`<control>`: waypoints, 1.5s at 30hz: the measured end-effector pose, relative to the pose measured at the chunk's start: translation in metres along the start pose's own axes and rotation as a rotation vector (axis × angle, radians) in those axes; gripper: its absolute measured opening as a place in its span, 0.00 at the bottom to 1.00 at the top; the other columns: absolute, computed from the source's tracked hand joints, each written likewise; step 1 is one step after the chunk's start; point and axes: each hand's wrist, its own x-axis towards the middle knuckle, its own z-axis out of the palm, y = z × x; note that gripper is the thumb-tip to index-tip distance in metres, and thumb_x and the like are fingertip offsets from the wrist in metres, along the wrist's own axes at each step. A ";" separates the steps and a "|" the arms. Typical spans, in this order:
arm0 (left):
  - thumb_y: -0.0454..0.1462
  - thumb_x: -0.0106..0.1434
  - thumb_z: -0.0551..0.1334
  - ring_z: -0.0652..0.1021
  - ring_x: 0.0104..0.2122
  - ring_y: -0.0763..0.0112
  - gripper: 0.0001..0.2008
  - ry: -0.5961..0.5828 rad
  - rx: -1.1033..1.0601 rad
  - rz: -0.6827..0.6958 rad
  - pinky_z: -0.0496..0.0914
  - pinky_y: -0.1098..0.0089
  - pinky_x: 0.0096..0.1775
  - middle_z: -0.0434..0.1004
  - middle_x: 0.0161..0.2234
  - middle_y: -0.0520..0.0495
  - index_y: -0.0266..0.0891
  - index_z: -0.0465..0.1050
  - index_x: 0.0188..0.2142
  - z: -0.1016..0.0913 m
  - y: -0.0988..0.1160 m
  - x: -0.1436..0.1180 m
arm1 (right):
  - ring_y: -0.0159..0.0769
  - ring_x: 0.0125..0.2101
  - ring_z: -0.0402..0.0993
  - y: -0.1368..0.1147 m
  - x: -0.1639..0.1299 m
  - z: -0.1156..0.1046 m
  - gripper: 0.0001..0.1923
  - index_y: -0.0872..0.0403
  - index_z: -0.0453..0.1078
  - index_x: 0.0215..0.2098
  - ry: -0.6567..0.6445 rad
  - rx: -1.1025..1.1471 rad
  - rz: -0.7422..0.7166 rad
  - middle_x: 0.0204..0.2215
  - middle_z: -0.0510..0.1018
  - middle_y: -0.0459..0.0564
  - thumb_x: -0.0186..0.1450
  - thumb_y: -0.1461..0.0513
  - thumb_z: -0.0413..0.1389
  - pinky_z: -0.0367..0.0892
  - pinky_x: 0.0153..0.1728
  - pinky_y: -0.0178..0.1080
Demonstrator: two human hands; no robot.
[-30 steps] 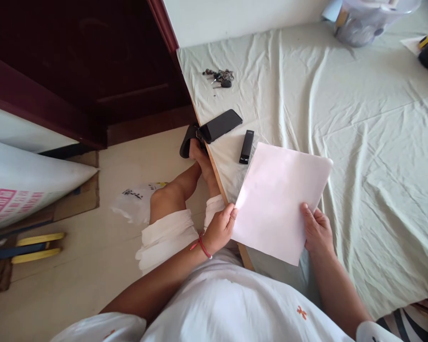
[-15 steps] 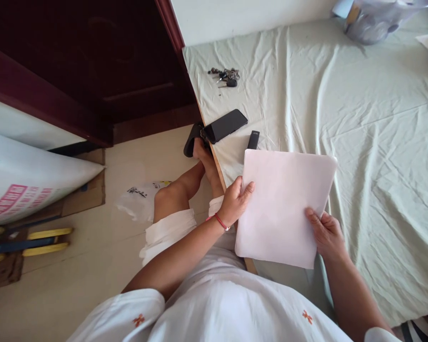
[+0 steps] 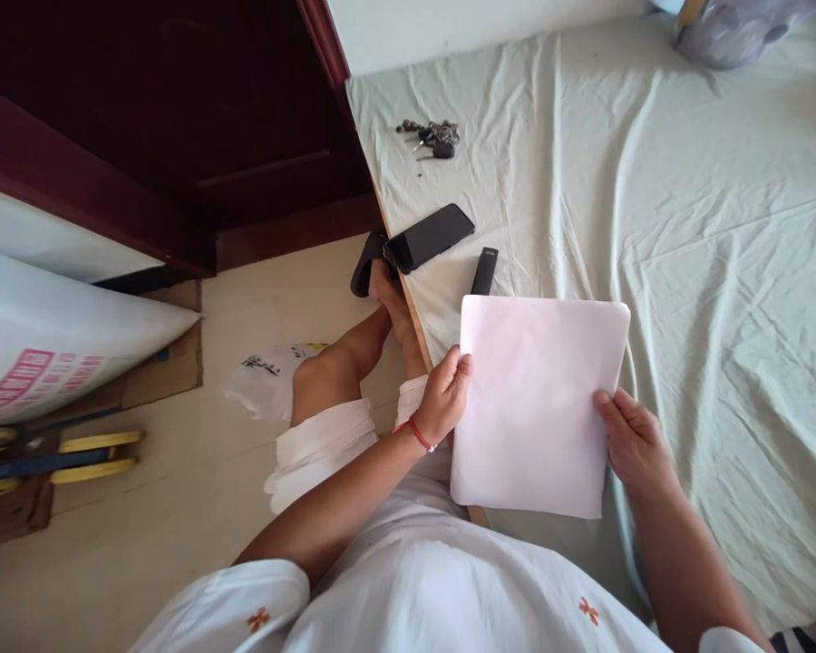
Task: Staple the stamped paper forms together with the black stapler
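Note:
A blank white sheet of paper (image 3: 537,408), perhaps more than one layer, is held up over the edge of the cloth-covered surface. My left hand (image 3: 443,396), with a red string bracelet at the wrist, grips its left edge, thumb on top. At the right edge, my right hand (image 3: 636,442) pinches it between thumb and fingers; the fingers underneath are partly hidden. Just beyond the paper's top edge lies a small black oblong device (image 3: 484,270), its near end covered by the paper. A black phone (image 3: 431,238) rests farther left.
Pale green cloth (image 3: 734,290) covers the surface, wrinkled throughout. A bunch of keys (image 3: 439,140) lies near its far left corner, and a filled plastic bag (image 3: 727,36) stands at the back. On the floor are a large white sack (image 3: 61,336) and a crumpled plastic bag (image 3: 262,385).
The paper has come slightly closer to my body and turned a little straighter. More of the black device shows. Both hands keep hold, the right thumb now nearer the paper's edge.

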 end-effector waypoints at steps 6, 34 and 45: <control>0.58 0.66 0.65 0.78 0.50 0.57 0.23 -0.009 -0.460 -0.138 0.68 0.59 0.56 0.79 0.44 0.46 0.42 0.73 0.46 -0.002 0.009 0.024 | 0.36 0.31 0.76 0.010 -0.003 0.002 0.19 0.49 0.80 0.43 -0.055 -0.011 0.013 0.34 0.82 0.48 0.67 0.44 0.62 0.70 0.30 0.34; 0.35 0.57 0.65 0.65 0.21 0.76 0.04 -0.095 0.205 -0.329 0.57 0.73 0.25 0.66 0.20 0.54 0.37 0.74 0.26 -0.028 0.021 0.085 | 0.34 0.20 0.70 -0.018 0.011 0.019 0.21 0.49 0.70 0.30 -0.007 0.064 0.217 0.23 0.77 0.44 0.58 0.43 0.68 0.64 0.17 0.35; 0.35 0.56 0.67 0.70 0.25 0.71 0.06 -0.084 0.468 -0.191 0.61 0.71 0.29 0.72 0.21 0.52 0.39 0.75 0.24 -0.031 0.015 0.121 | 0.40 0.21 0.77 -0.026 0.028 0.019 0.15 0.49 0.74 0.32 0.017 0.095 0.241 0.26 0.82 0.48 0.58 0.48 0.68 0.70 0.17 0.38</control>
